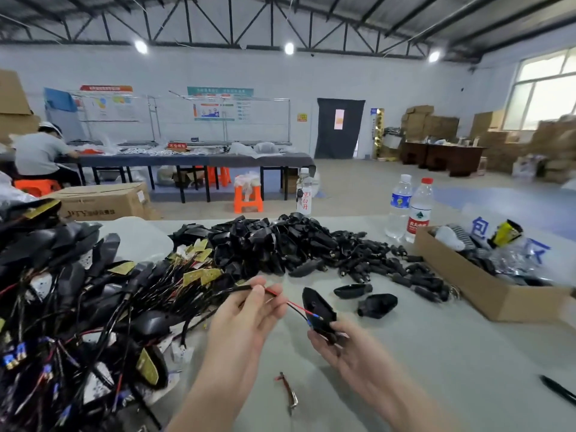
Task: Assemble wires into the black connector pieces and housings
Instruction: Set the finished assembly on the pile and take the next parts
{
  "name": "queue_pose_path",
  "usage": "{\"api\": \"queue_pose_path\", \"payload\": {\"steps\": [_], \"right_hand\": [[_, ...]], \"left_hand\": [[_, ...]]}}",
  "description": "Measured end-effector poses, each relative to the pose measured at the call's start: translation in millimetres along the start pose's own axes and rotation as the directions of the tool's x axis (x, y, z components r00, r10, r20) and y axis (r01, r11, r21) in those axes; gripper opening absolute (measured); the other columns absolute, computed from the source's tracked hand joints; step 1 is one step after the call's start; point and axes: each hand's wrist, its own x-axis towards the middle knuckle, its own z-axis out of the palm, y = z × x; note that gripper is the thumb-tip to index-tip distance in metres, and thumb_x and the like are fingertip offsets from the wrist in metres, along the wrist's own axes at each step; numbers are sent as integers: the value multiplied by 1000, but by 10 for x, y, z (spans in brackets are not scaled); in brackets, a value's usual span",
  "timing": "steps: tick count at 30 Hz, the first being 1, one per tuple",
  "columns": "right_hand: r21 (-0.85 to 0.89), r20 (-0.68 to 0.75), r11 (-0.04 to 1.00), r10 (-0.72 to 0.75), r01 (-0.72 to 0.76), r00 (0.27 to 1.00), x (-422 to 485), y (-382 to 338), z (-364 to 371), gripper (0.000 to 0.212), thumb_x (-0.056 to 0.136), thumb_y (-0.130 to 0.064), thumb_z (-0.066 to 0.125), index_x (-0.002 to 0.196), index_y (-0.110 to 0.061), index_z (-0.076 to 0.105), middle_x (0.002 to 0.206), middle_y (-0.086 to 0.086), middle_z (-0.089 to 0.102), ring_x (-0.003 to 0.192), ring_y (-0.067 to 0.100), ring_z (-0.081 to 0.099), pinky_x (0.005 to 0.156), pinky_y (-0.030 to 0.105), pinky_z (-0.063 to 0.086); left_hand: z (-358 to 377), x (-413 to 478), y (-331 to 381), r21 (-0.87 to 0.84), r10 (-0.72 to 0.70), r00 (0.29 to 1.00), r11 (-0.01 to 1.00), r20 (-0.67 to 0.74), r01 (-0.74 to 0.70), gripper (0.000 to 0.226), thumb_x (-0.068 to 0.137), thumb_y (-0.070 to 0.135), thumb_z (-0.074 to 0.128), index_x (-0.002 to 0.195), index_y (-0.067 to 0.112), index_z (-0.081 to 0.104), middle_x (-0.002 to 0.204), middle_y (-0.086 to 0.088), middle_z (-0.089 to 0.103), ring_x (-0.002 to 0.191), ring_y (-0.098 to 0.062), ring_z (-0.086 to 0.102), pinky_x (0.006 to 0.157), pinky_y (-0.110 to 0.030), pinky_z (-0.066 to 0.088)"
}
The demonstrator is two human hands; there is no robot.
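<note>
My left hand [246,316] pinches a thin red and black wire pair [280,297] between thumb and fingers. The wires run right to a blue terminal at a flat black housing piece [318,310], which my right hand [346,347] grips from below, tilted upright. A large heap of black connector pieces and housings [296,244] lies behind my hands. A tangle of assembled wire harnesses [78,307] with yellow tags covers the table's left side. Two loose black housings [364,296] lie just right of my hands.
An open cardboard box [486,291] of parts stands at the right. Three water bottles [411,210] stand along the far table edge. A small red-tipped tool [288,392] lies near the front, and a black pen [558,389] at the right edge. A person sits at a far table.
</note>
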Motion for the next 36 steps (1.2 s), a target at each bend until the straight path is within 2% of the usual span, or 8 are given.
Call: {"api": "queue_pose_path", "payload": {"steps": [2, 5, 7, 13, 16, 23, 29, 36], "right_hand": [[51, 13, 999, -9, 8, 1000, -109, 78, -146, 28, 90, 6, 50, 110, 13, 67, 103, 28, 72, 82, 34, 74, 69, 36, 63], [48, 30, 999, -14, 13, 999, -196, 145, -285, 38, 75, 1, 61, 112, 3, 72, 115, 26, 70, 98, 37, 72, 79, 37, 62], [51, 46, 998, -22, 20, 999, -198, 141, -328, 42, 75, -1, 61, 116, 0, 72, 121, 25, 68, 105, 36, 70, 86, 37, 60], [127, 71, 990, -67, 58, 995, -122, 60, -340, 43, 75, 4, 60, 118, 5, 68, 121, 27, 67, 109, 41, 68, 74, 33, 61], [131, 68, 989, -79, 70, 995, -128, 19, -321, 36, 85, 10, 54, 118, 1, 65, 117, 26, 69, 107, 40, 69, 71, 33, 61], [47, 214, 997, -74, 66, 974, -160, 34, -312, 47, 91, 20, 43, 131, -1, 59, 127, 20, 67, 119, 32, 65, 86, 31, 59], [54, 243, 999, -11, -2, 970, -187, 12, -301, 43, 87, 2, 59, 129, -4, 63, 130, 22, 64, 119, 34, 64, 90, 35, 58], [127, 150, 992, -43, 24, 988, -175, 14, -263, 52, 81, 7, 60, 132, -3, 58, 123, 26, 67, 120, 34, 64, 78, 28, 61]], "left_hand": [[26, -104, -164, -39, -29, 1000, 999, -6, 28, 16, 101, 10, 52, 108, 1, 63, 99, -19, 75, 88, -25, 75, 71, -28, 61], [104, -205, -367, -34, -57, 998, 998, -5, 57, 17, 102, 10, 50, 109, 0, 61, 100, -19, 75, 91, -24, 75, 77, -30, 62], [151, -223, -460, -42, -66, 998, 997, -12, 65, 18, 103, 10, 48, 111, -1, 60, 102, -20, 75, 94, -26, 74, 81, -31, 62], [107, -123, -628, -14, -40, 997, 999, -71, 39, 15, 101, 7, 48, 103, -1, 61, 95, -21, 75, 85, -25, 75, 69, -26, 61], [-14, -82, -711, 32, -30, 994, 999, -102, 33, 16, 99, 9, 52, 105, -2, 61, 96, -20, 75, 85, -27, 75, 69, -27, 61], [-136, -62, -779, 197, 53, 995, 980, -83, -35, 14, 100, 10, 53, 105, 2, 64, 92, -17, 76, 80, -28, 76, 66, -24, 59], [-132, -106, -769, 203, 60, 997, 978, -49, -49, 17, 99, 13, 55, 107, 1, 64, 93, -16, 76, 81, -29, 75, 68, -25, 59], [-140, -131, -766, 205, 94, 995, 975, -42, -83, 16, 98, 14, 56, 107, 2, 65, 95, -15, 76, 83, -27, 75, 69, -25, 60]]}}
